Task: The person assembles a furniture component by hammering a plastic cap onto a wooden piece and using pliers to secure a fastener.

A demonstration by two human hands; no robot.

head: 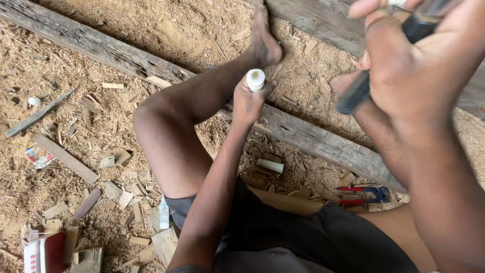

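Above beam (313,139), left hand (247,103) gripping peg (255,79)

We see a floor (166,25) of packed earth buried in sawdust and pale wood chips. A weathered grey beam (101,48) runs diagonally across it, a second plank (313,20) beyond. Offcuts (65,159) lie scattered at left; red-and-blue pliers (361,194) rest by the beam. Soft daylight falls evenly.

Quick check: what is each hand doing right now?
Left hand: closed on a pale wooden peg, held upright on the beam.
Right hand: closed on a dark tool handle, raised.
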